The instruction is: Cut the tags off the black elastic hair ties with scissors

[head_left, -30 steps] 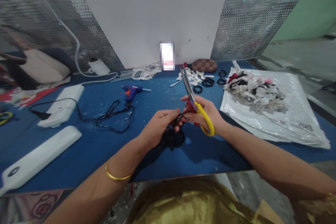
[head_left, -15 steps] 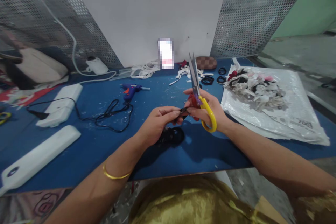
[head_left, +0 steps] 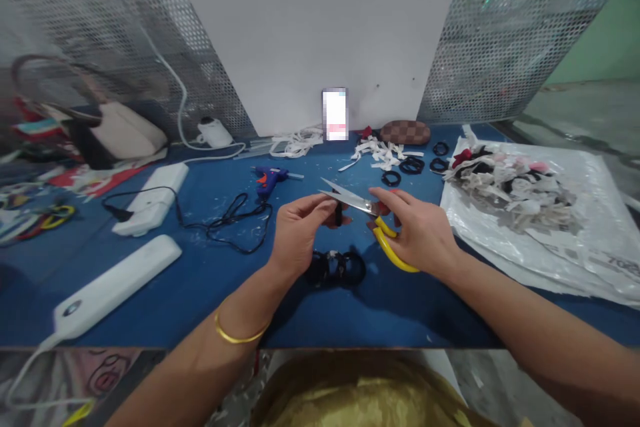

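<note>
My right hand [head_left: 420, 230] grips scissors [head_left: 393, 250] with yellow handles. Their blades point left, slightly apart, reaching over the fingers of my left hand. Pinched in my left hand [head_left: 297, 233] is a small black strip [head_left: 339, 215], hanging just under the blades. Whether the blades touch it I cannot tell. A bit of red shows behind my right fingers, too covered to name. On the blue table below my hands lie black bands [head_left: 354, 270], looped like hair ties.
A blue glue gun [head_left: 270, 179] with a black cord lies left, near a white power strip [head_left: 153, 200]. Behind are a lit phone [head_left: 335, 113], white ribbon scraps [head_left: 383, 155], black bands [head_left: 412, 165] and a checked case [head_left: 405, 132]. Fabric scraps cover a white plastic bag [head_left: 590, 167] at right.
The scissors have swung from pointing up to pointing left, blades now at the black strip. My right hand has moved off the strip and taken the handles. The view has shifted slightly.
</note>
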The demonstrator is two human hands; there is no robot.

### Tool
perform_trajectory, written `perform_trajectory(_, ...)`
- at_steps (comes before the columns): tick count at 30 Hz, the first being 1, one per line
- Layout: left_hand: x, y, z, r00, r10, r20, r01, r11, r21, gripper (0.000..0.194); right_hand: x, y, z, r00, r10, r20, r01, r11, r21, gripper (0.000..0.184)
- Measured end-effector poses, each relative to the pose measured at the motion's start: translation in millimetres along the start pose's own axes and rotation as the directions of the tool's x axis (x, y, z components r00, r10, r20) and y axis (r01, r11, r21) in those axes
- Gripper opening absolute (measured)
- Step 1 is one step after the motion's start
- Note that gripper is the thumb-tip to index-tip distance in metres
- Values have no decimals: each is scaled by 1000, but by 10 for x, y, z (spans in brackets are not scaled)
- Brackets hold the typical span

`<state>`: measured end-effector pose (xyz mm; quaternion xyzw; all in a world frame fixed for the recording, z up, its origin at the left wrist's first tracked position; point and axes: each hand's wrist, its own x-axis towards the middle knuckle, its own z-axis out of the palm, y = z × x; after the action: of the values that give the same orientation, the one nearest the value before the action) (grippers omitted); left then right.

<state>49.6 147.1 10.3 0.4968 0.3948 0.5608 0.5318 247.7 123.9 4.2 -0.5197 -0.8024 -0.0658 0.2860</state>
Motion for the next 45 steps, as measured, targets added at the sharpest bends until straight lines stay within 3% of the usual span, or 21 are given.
perform_trajectory(3,-10,-7,9,995,77,-63,-75,996,40,11,-10,-23,12,1000,-12,-25,9,993,-120,50)
perform_trajectory(8,-20,-51,21,985,107,-134,-108,994,3,12,-3,-31,14,999,-17,-30,10,975,-223,53)
perform_trajectory(14,-34,-69,24,982,155,-109,-151,988,44,8,-13,-27,30,999,-27,-22,21,971,-240,53)
perform_trajectory(23,-49,-63,52,990,70,-121,-67,997,26,7,-30,-55,29,999,-44,-10,39,949,-312,55)
perform_trajectory(31,-49,-69,39,988,107,-113,-100,992,72,8,-38,-40,27,997,-79,1,75,934,-349,53)
perform_trajectory(45,-56,-40,19,997,73,-32,-72,996,53,9,-41,-67,24,998,-53,16,55,964,-260,53)
